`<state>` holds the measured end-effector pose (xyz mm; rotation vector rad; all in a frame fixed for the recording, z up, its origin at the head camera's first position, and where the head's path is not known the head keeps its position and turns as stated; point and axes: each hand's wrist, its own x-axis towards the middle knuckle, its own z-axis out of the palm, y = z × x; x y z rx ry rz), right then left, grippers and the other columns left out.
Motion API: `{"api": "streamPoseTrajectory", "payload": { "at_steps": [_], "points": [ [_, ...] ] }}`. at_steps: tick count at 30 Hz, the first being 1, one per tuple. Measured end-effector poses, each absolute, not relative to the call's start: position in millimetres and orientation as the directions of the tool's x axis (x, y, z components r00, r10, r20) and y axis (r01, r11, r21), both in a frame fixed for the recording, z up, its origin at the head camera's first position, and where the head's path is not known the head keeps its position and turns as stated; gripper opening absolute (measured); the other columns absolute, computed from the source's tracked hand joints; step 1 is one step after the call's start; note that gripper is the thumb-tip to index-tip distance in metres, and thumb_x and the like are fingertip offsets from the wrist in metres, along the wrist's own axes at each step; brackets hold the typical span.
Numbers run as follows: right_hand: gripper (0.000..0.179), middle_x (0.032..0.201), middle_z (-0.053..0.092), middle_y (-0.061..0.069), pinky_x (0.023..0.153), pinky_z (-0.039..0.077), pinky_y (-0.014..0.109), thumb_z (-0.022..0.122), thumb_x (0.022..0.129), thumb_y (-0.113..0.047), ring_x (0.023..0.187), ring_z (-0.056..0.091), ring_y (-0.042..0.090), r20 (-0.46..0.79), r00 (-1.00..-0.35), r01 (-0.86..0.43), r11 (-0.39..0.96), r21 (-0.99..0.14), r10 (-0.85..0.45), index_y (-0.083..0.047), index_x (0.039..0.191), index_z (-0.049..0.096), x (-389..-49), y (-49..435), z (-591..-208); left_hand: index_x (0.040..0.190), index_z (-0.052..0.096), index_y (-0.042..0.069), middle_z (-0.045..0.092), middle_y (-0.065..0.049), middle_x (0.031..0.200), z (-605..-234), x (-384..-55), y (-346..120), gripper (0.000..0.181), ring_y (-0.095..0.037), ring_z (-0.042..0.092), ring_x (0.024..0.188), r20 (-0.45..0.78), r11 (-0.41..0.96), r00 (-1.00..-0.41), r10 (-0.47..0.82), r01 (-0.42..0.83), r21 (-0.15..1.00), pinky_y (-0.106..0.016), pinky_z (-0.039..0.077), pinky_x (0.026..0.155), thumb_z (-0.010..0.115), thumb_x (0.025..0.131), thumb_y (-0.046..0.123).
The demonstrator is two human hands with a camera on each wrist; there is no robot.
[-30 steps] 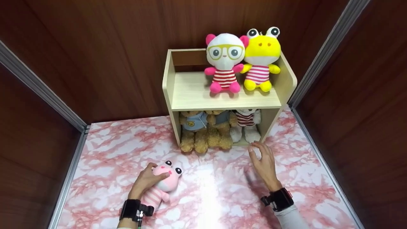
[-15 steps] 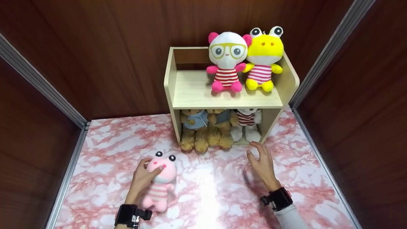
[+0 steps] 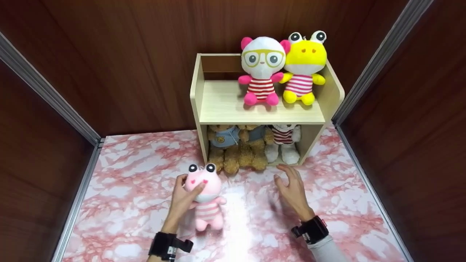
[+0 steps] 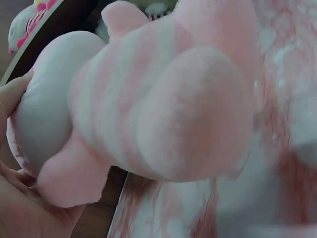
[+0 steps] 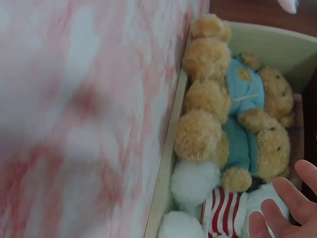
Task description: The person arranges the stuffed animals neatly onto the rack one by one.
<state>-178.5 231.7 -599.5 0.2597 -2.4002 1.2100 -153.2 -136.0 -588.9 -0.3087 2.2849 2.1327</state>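
Observation:
My left hand (image 3: 182,198) grips a pink frog plush (image 3: 208,210) by its head, thumb across the face. The toy is upright, its striped body hanging below, in front of the shelf's left side. In the left wrist view the frog's striped belly (image 4: 124,94) and feet face the camera, and part of the hand (image 4: 29,208) is hidden behind it. My right hand (image 3: 293,193) holds nothing. Its fingers are loosely bent, in front of the shelf's lower right; in the right wrist view fingertips (image 5: 292,198) show beside the white plush bear.
On the upper level of a pale wooden shelf (image 3: 218,112) sit a pink-and-white panda plush (image 3: 263,62) and a yellow frog plush (image 3: 305,54). Below sit a blue-hooded teddy bear (image 3: 225,138), a grey-shirted teddy bear (image 3: 255,135) and a white bear (image 3: 282,135). Brown panels (image 3: 127,65) surround the marbled surface (image 3: 127,203).
My left hand has brought the pink frog plush from leaning at the lower left to upright, shifting it right and toward the shelf. The right hand has drifted slightly left.

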Motion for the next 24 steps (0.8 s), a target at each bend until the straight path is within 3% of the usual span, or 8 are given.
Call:
{"api": "streamPoseTrajectory", "payload": {
  "at_steps": [5, 10, 17, 24],
  "points": [
    [0.038, 0.135, 0.065, 0.016, 0.106, 0.044, 0.055, 0.070, 0.096, -0.015, 0.125, 0.057, 0.036, 0.358, -0.934, -0.305, 0.530, -0.791, -0.004, -0.004, 0.132, 0.066, -173.9, 215.7, -597.4, 0.139, 0.042, -0.002, 0.050, -0.028, 0.139, -582.1, -154.0, -109.4, 0.070, -0.044, 0.059, 0.120, -0.073, 0.082, -0.988, -0.133, -0.084, 0.993, -0.051, 0.059, 0.091, 0.083, 0.088, 0.022],
    [0.037, 0.137, 0.064, 0.016, 0.093, 0.054, 0.051, 0.065, 0.102, -0.019, 0.114, 0.063, 0.034, 0.228, -0.968, -0.252, 0.436, -0.864, -0.109, -0.007, 0.138, 0.063, -161.4, 196.6, -599.6, 0.133, 0.046, 0.000, 0.056, -0.025, 0.130, -577.2, -156.5, -86.9, 0.066, -0.038, 0.061, 0.113, 0.001, 0.116, -0.987, -0.163, -0.018, 0.993, -0.050, 0.052, 0.100, 0.085, 0.085, 0.024],
    [0.034, 0.136, 0.067, 0.006, 0.095, 0.052, 0.038, 0.056, 0.108, -0.023, 0.117, 0.064, 0.025, 0.191, -0.949, -0.274, 0.352, -0.895, -0.252, -0.012, 0.138, 0.064, -147.0, 176.6, -607.7, 0.129, 0.048, 0.003, 0.059, -0.022, 0.124, -570.2, -160.2, -67.0, 0.066, -0.034, 0.061, 0.110, 0.040, 0.099, -0.983, -0.179, 0.023, 0.995, -0.049, 0.050, 0.100, 0.088, 0.082, 0.028],
    [0.037, 0.123, 0.071, 0.004, 0.091, 0.055, 0.039, 0.066, 0.102, -0.027, 0.106, 0.067, 0.025, 0.123, -0.954, -0.215, 0.341, -0.915, -0.272, -0.012, 0.135, 0.066, -141.0, 168.7, -609.6, 0.129, 0.048, 0.002, 0.060, -0.021, 0.125, -565.9, -163.5, -57.6, 0.067, -0.033, 0.061, 0.111, 0.071, 0.104, -0.976, -0.206, 0.050, 0.993, -0.048, 0.049, 0.100, 0.088, 0.081, 0.029]
  ]
}}
